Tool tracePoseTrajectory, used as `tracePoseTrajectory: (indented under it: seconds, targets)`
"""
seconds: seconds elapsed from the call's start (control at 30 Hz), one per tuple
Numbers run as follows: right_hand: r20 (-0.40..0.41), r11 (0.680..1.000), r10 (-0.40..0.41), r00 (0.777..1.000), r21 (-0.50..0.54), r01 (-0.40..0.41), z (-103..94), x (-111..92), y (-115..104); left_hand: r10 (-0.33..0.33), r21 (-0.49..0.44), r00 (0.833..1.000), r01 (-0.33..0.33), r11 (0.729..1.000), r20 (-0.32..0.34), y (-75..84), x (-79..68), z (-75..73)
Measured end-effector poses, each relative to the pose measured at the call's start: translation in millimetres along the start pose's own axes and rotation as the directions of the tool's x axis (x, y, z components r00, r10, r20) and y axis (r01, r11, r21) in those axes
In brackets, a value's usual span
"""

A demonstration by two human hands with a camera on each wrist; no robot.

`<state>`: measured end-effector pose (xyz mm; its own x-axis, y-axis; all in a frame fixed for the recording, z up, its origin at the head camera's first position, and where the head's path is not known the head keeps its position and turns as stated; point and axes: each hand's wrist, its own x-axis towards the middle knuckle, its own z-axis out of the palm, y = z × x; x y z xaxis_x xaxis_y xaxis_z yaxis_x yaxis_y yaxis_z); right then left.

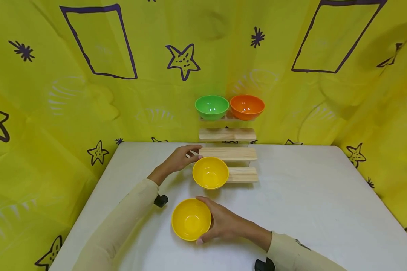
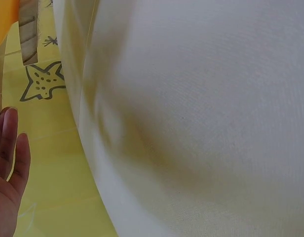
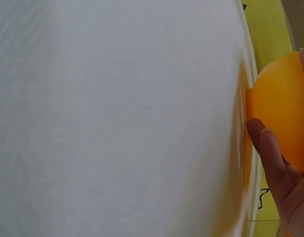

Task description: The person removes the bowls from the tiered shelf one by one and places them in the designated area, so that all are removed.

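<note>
My right hand [image 1: 227,222] grips a yellow bowl [image 1: 191,219] by its right side, the thumb near the rim at the front and fingers at the back. That same bowl [image 3: 283,106] shows side-on in the right wrist view; whether it touches the table is unclear. A second yellow bowl [image 1: 210,172] sits upright at the left of the lowest step of a stepped wooden rack [image 1: 228,153]. My left hand [image 1: 179,159] holds the left end of a rack step, just behind this bowl. In the left wrist view, the left hand's fingers [image 2: 9,143] reach the wood; its thumb is hidden.
On the rack's top step stand a green bowl [image 1: 211,107] at left and an orange bowl [image 1: 247,107] at right. The rack stands at the back of a white table [image 1: 308,203]. A yellow patterned curtain [image 1: 149,98] hangs behind and along both sides.
</note>
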<state>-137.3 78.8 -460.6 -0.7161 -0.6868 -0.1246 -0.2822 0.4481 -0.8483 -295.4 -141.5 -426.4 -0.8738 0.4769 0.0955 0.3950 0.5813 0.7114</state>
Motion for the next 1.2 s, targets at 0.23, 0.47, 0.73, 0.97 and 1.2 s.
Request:
tracePoseTrajectory:
  seconds: [0.23,0.47,0.73,0.97,1.2]
  targets:
    - [0.046,0.999,-0.044,0.998,0.027,0.042,-7.8,-3.4,4.4,0.006,0.006,1.0,-0.006,1.0,-0.003,0.0,-0.6,0.0]
    - [0.077,0.991,-0.06,0.995,0.125,0.05,-16.4,-14.0,10.0,-0.002,0.007,1.0,0.002,1.0,0.003,1.9,-1.0,0.2]
    - [0.089,0.99,-0.073,0.993,0.124,0.061,-33.9,-27.5,19.2,0.002,0.008,1.0,-0.002,1.0,-0.002,0.2,-0.8,0.7]
    - [0.114,0.987,-0.105,0.988,0.13,0.09,-54.0,-41.3,30.3,-0.006,0.007,1.0,0.006,1.0,0.003,2.1,-1.4,-0.8]
    - [0.04,0.982,-0.139,0.99,0.137,0.132,-76.0,-54.1,35.4,-0.006,-0.003,1.0,0.006,1.0,0.006,2.8,-1.8,-0.9]
